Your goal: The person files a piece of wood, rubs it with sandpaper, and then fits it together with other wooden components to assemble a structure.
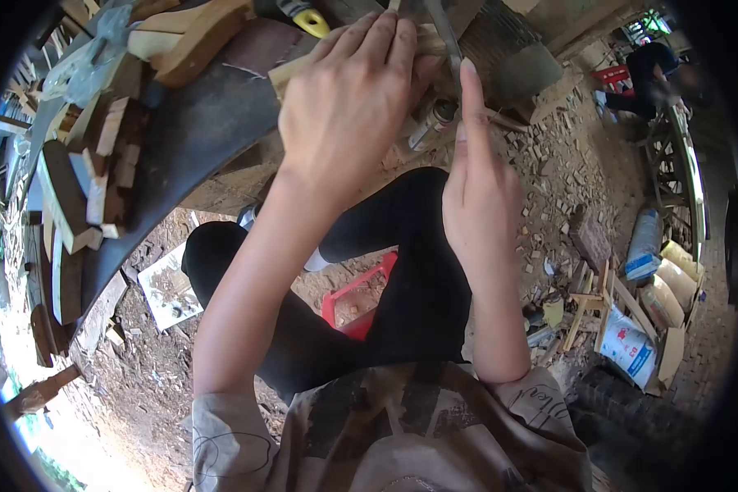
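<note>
My left hand (344,102) presses down on a light wooden piece (429,39) at the bench edge, fingers together over its top. Most of that piece is hidden under the hand. Close to its right, my right hand (481,189) is closed round a long, flat grey metal tool (443,31), the index finger stretched along it. The palm hides the tool's handle, and its blade runs up past the wood's right end. Between and below the hands shows a small cylindrical can (433,125).
The dark curved bench (201,123) carries wood offcuts (116,164), a brown sandpaper sheet (262,47) and a yellow-handled tool (311,23). Below is a red plastic stool (330,310). Wood chips cover the ground. Another person (649,75) sits at far right, near sacks (629,343).
</note>
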The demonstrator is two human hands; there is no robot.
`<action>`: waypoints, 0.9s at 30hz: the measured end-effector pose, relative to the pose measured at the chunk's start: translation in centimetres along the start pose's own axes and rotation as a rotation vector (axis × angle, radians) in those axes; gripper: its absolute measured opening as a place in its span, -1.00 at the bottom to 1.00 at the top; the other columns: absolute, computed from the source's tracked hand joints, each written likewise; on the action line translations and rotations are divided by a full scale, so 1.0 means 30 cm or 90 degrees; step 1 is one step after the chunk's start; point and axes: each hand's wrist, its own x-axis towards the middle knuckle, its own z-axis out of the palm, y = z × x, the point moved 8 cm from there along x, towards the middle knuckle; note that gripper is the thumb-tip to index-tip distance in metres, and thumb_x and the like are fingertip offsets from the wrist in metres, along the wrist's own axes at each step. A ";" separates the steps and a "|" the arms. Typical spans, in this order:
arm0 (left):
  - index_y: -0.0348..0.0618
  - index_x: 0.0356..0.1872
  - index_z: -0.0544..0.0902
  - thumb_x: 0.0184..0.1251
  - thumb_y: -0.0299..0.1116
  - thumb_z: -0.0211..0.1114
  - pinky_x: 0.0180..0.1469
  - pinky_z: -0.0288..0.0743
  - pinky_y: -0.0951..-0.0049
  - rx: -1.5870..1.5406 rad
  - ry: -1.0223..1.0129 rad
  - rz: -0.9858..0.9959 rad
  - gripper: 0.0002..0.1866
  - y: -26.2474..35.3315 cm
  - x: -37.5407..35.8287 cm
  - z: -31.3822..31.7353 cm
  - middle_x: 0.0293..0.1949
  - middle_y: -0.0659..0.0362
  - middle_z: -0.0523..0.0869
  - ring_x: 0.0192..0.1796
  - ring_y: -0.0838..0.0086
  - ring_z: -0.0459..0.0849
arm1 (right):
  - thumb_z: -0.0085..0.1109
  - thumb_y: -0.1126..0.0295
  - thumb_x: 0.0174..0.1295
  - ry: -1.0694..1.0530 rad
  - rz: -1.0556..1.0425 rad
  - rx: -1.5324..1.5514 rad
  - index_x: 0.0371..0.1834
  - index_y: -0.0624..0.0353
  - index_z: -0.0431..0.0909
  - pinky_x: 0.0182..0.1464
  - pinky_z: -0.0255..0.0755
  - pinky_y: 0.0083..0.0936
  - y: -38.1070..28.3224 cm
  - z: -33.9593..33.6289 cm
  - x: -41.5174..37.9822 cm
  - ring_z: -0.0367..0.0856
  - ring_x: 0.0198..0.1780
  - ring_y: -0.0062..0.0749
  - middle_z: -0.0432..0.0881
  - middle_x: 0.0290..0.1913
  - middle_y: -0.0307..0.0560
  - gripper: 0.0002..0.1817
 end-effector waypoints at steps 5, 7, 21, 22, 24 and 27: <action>-0.13 0.21 0.81 0.54 -0.10 0.48 0.25 0.78 0.32 0.003 0.027 0.004 -0.59 -0.003 0.000 -0.014 0.15 0.15 0.92 0.25 0.30 0.89 | 0.13 0.64 0.53 -0.016 -0.029 -0.006 0.92 -0.16 0.08 -0.38 0.50 0.06 0.012 -0.077 -0.131 0.71 -0.49 0.12 0.73 -0.41 0.21 -0.08; -0.15 0.20 0.81 0.55 -0.10 0.47 0.28 0.77 0.31 -0.004 0.017 0.003 -0.60 -0.006 0.000 -0.014 0.17 0.13 0.91 0.26 0.29 0.88 | 0.13 0.62 0.54 -0.045 -0.001 -0.017 0.91 -0.14 0.09 -0.39 0.46 0.09 0.004 -0.090 -0.146 0.70 -0.51 0.14 0.69 -0.46 0.24 -0.10; -0.13 0.24 0.81 0.55 -0.08 0.44 0.32 0.75 0.26 -0.036 -0.002 -0.023 -0.57 0.001 -0.018 -0.015 0.19 0.11 0.91 0.26 0.25 0.88 | -0.08 0.36 0.78 -0.114 0.066 -0.155 0.86 -0.37 0.24 -0.31 0.41 0.00 -0.088 -0.220 -0.081 0.65 -0.51 0.13 0.61 -0.46 0.29 -0.35; -0.13 0.24 0.81 0.55 -0.08 0.44 0.32 0.75 0.26 -0.048 -0.003 -0.028 -0.57 0.000 -0.019 -0.013 0.19 0.11 0.91 0.26 0.24 0.87 | -0.06 0.36 0.77 -0.081 0.022 -0.157 0.86 -0.38 0.25 -0.30 0.41 0.00 -0.076 -0.196 -0.027 0.63 -0.52 0.12 0.59 -0.47 0.28 -0.35; -0.15 0.26 0.80 0.57 -0.09 0.44 0.31 0.75 0.27 -0.066 -0.003 -0.035 -0.56 -0.004 -0.012 -0.009 0.21 0.08 0.90 0.27 0.23 0.87 | 0.00 0.38 0.75 -0.063 0.001 -0.202 0.82 -0.37 0.34 -0.28 0.39 0.00 -0.103 -0.220 0.004 0.53 -0.55 0.09 0.51 -0.54 0.23 -0.37; -0.17 0.27 0.80 0.58 -0.10 0.43 0.32 0.74 0.26 -0.013 0.015 -0.009 -0.56 -0.003 -0.013 -0.024 0.22 0.07 0.90 0.27 0.24 0.87 | 0.04 0.40 0.74 -0.129 0.019 -0.230 0.80 -0.35 0.37 -0.31 0.35 0.00 -0.144 -0.313 -0.048 0.44 -0.59 0.03 0.44 -0.58 0.17 -0.37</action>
